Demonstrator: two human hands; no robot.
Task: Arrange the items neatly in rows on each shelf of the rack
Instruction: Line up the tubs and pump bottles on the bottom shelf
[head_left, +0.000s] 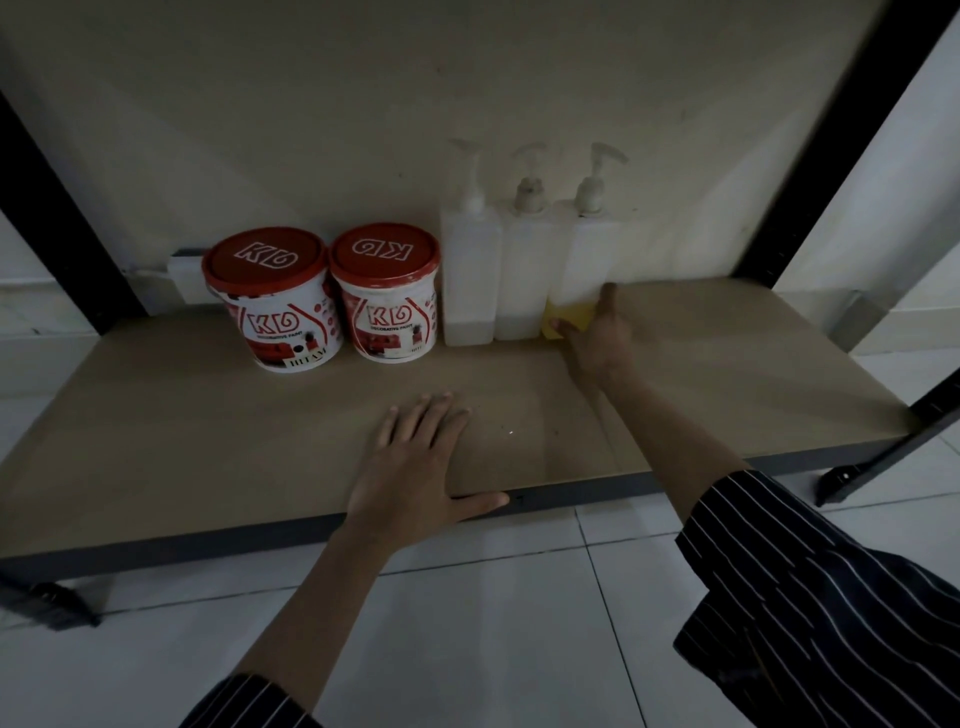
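My right hand (597, 338) grips the foot of the pump bottle with yellow liquid (582, 249). The thumb stands up its right side and the fingers curl round the front of its yellow base, so the grip is narrow and closed on it. That bottle stands upright at the back of the shelf board (182, 415), against the pale wall (363, 104).

Touching its left side is a second pump bottle (524, 275), and touching that one is a third pump bottle (467, 275), both upright and whitish. Further left of the yellow bottle, in the same row, stand two red-lidded KD paint tubs. The nearer tub (387, 296) sits just beside the third bottle, and the farther tub (272, 301) is close against the nearer one.

In front of the yellow bottle and to its left, well apart from it, my left hand (415, 457) lies flat on the board with fingers straight and spread. Its thumb lies along the front edge, and it holds nothing.

Below that edge are white floor tiles (493, 597), and my striped sleeve (805, 597) shows to the right.
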